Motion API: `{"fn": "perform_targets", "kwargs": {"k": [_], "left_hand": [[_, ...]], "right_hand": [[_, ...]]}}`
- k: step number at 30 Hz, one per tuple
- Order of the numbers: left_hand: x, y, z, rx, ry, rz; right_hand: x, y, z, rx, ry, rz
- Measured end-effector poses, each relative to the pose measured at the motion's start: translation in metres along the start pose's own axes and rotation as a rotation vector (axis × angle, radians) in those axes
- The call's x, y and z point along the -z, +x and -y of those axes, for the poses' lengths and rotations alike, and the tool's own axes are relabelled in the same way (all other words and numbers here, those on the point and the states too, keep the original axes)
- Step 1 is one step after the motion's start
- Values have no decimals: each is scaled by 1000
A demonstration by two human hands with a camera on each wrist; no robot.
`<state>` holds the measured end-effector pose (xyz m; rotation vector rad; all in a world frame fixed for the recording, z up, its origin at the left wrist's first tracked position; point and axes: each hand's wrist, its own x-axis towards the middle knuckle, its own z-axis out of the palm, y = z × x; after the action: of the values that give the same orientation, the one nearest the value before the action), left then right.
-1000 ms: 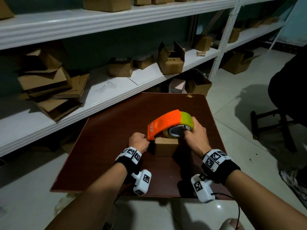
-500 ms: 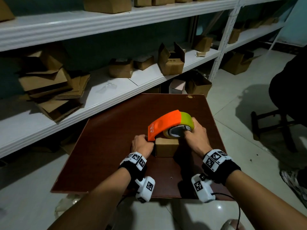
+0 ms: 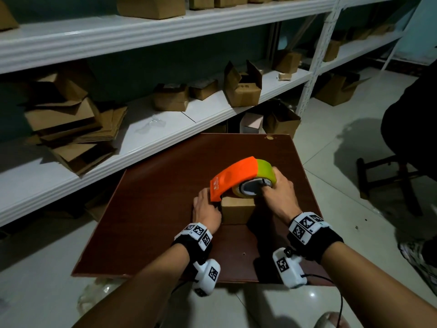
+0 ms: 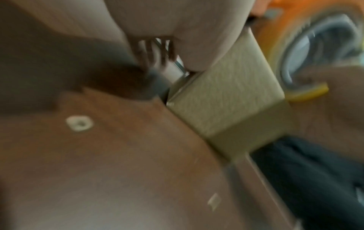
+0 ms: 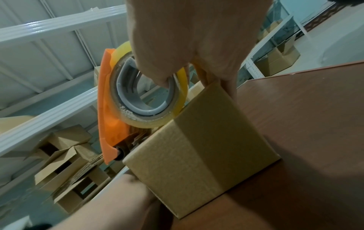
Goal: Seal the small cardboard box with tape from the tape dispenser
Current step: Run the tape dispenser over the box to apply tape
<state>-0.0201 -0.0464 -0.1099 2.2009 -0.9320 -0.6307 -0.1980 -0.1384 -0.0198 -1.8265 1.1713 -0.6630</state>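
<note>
The small cardboard box point(image 3: 237, 210) stands on the brown table point(image 3: 153, 209), near its front edge. On top of the box sits an orange tape dispenser point(image 3: 233, 179) with a yellowish tape roll point(image 5: 151, 123); its front edge hangs over the box's left edge. My right hand point(image 3: 276, 191) grips the dispenser, with fingers hooked through the roll's grey core point(image 5: 135, 99). My left hand point(image 3: 205, 209) lies against the box's left side, below the dispenser's front lip. The left wrist view is blurred; it shows the box point(image 4: 230, 99) next to my palm. The box top is hidden.
White shelving point(image 3: 165, 129) runs behind the table, holding flattened cardboard point(image 3: 71, 129) and several open boxes point(image 3: 243, 88). More boxes sit on the floor under it. A person sits on a dark stool point(image 3: 387, 178) at the right. Tiled floor surrounds the table.
My left hand has slid right, up against the box's left side, and its wrist has come nearer to me. The dispenser and my right hand have barely moved.
</note>
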Motion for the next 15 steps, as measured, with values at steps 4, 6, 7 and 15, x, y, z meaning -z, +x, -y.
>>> {"fn": "perform_targets", "kwargs": {"k": [4,6,7,15], "left_hand": [[-6,-12,4,-115,49,176],[-4,-14,6,-171,-35,263],[-3,-16,5,-183,-104,296],[-8,-17,-22,-72,-875,190]], "right_hand": [[2,1,0,8,7,-3],[2,2,0,17,10,1],[2,3,1,18,11,3],[0,6,0,0,-14,5]]}}
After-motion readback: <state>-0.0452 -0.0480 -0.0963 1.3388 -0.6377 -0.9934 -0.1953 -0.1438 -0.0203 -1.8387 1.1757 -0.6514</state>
